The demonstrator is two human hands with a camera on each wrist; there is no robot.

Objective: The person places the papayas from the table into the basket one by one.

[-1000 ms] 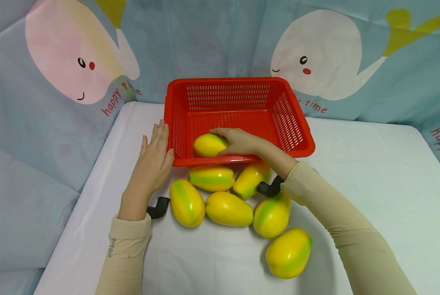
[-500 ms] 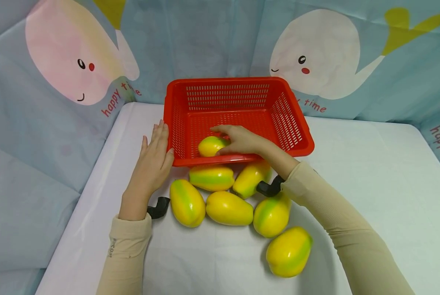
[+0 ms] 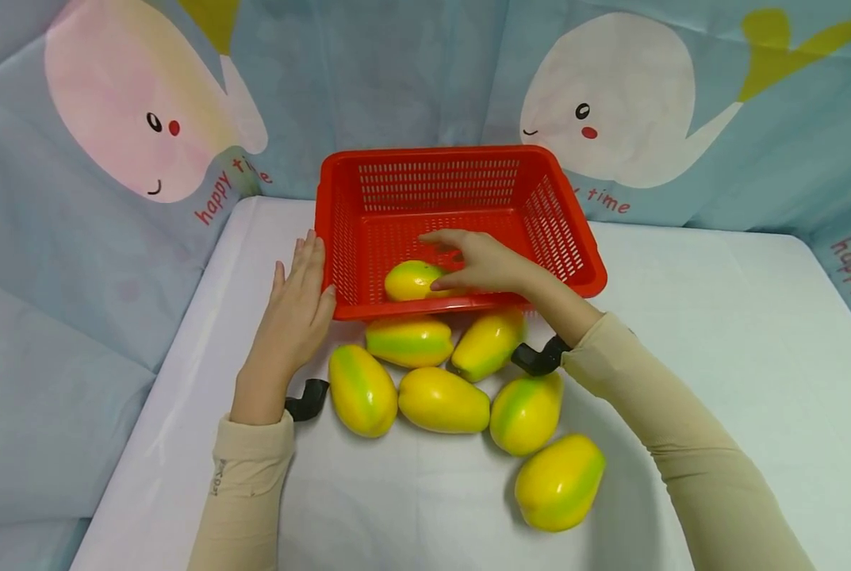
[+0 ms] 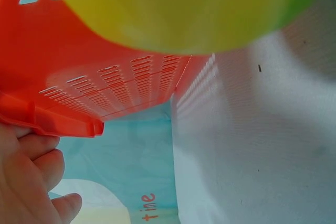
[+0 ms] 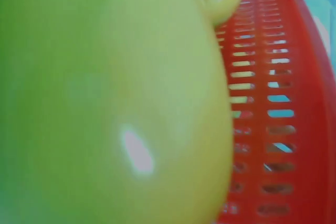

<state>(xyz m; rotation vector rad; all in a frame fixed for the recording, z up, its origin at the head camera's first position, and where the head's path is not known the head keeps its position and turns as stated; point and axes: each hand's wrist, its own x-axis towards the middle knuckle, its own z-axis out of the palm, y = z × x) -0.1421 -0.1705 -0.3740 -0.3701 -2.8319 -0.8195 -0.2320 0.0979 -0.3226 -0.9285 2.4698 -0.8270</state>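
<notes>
A yellow-green papaya (image 3: 411, 281) lies inside the red plastic basket (image 3: 461, 303), near its front left. My right hand (image 3: 485, 262) reaches over the front rim just right of that papaya, thumb and fingers spread apart. The thumb tip is at the fruit's right end; whether it touches cannot be told. My left hand (image 3: 293, 309) rests against the basket's left side with fingers extended; in the left wrist view its fingers (image 4: 44, 161) lie under the rim. Several more papayas are on the table in front, including one papaya (image 3: 408, 341) close against the basket.
A papaya (image 3: 561, 482) lies apart at the front right of the white table (image 3: 718, 357). A blue cloth (image 3: 411, 71) with printed whales hangs behind the basket. Black wrist camera mounts (image 3: 308, 400) stick out near the papayas.
The papaya in the basket shifts slightly right. My right hand loosens from it, fingers spreading, and moves back to the right. My left hand stays at the basket's side.
</notes>
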